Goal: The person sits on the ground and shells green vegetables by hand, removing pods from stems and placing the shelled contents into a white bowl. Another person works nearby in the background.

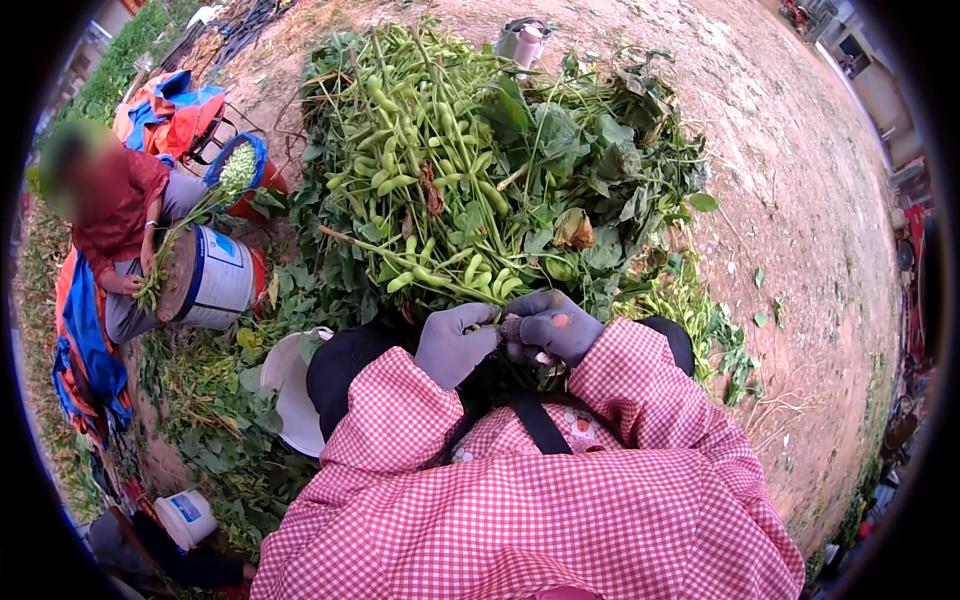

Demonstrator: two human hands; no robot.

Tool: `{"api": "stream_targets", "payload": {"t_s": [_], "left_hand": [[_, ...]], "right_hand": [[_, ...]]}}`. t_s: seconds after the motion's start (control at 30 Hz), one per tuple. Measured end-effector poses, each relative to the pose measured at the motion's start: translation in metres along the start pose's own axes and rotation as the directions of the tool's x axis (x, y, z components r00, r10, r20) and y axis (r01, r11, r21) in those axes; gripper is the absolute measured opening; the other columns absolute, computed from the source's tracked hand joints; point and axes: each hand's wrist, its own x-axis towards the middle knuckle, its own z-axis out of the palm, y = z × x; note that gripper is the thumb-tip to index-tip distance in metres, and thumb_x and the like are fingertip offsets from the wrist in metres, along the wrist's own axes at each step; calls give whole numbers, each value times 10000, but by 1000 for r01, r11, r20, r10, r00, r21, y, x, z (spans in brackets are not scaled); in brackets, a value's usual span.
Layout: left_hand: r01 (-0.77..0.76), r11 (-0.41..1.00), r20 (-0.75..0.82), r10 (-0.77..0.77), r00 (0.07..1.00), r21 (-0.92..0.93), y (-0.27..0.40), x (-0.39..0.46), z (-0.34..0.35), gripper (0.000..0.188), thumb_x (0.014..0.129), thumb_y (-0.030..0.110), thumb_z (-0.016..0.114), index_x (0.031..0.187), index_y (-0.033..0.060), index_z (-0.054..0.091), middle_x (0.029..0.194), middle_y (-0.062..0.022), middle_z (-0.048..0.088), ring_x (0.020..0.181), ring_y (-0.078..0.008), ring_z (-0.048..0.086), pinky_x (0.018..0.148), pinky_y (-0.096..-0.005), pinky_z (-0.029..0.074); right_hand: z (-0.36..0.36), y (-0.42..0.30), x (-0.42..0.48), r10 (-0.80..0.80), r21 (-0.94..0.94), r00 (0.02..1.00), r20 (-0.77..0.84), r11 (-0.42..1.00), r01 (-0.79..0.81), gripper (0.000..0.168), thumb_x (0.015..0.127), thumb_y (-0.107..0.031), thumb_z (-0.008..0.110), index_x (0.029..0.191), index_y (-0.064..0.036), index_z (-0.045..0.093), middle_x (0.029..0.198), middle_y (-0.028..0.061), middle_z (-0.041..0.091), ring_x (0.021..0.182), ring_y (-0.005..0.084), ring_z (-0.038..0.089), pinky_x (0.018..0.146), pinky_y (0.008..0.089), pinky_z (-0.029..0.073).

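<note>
My left hand [457, 343], in a grey glove, is closed with a bit of a green soybean pod [474, 328] showing between thumb and fingers. Close beside it, my right hand [556, 328] has its gloved fingers bent inward, the fingertips of both hands almost meeting. The glove on the right is worn at a knuckle. A soybean stalk [390, 257] with pods runs from the upper left down to the hands. Just beyond them rises a large heap of soybean plants [427, 150], full of pods and leaves. What the right fingers grip is largely hidden.
A white bucket [289, 397] stands by my left knee. At left, a seated person [124, 202] holds a stalk over a large white pail [221, 277]; a blue-rimmed bucket [238, 165] of pale green beans stands behind. Another container [523, 45] sits beyond the heap.
</note>
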Motion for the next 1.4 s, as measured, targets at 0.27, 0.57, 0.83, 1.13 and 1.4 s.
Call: {"api": "stream_targets", "payload": {"t_s": [0.27, 0.57, 0.83, 1.13, 1.4], "left_hand": [[-98, 995, 23, 98, 995, 18, 3, -3, 3, 333, 818, 69, 623, 1137, -29, 634, 988, -83, 665, 859, -123, 602, 750, -271, 486], [-436, 782, 16, 480, 877, 445, -18, 2, 8, 337, 732, 48, 620, 1067, 17, 643, 851, -171, 621, 775, -324, 628, 699, -345, 501], [-449, 752, -4, 514, 858, 483, -17, 1, 10, 316, 741, 48, 608, 1051, -6, 639, 812, -171, 616, 752, -333, 626, 678, -356, 500], [277, 681, 181, -211, 961, -678, -11, 3, 4, 172, 839, 98, 603, 961, -22, 619, 726, 5, 558, 529, -60, 473, 468, -195, 323], [224, 744, 168, -151, 974, -630, -4, 5, 7, 201, 879, 184, 635, 957, 3, 596, 717, -29, 567, 522, -61, 471, 449, -174, 338]], "right_hand": [[-2, 3, -1, 17, 33, 997, -75, 999, -15, 277, 873, -252, 573, 959, 6, 628, 693, 29, 627, 454, 71, 481, 393, 218, 361], [4, 1, -16, 86, -27, 996, -27, 996, -86, 297, 874, -289, 608, 929, 2, 629, 704, 21, 633, 473, 55, 496, 403, 205, 375], [7, 13, -9, -116, -259, 992, -43, 961, 101, 208, 867, -216, 610, 859, -9, 628, 701, 42, 606, 530, 105, 522, 466, 260, 425], [6, 10, -10, -223, -352, 974, -52, 916, 191, 181, 829, -159, 638, 854, 19, 617, 698, 97, 584, 665, 170, 577, 618, 322, 468], [2, 3, -14, -97, -161, 995, 14, 982, 98, 188, 852, -185, 617, 919, -11, 641, 725, 29, 625, 562, 102, 543, 523, 251, 453]]}}
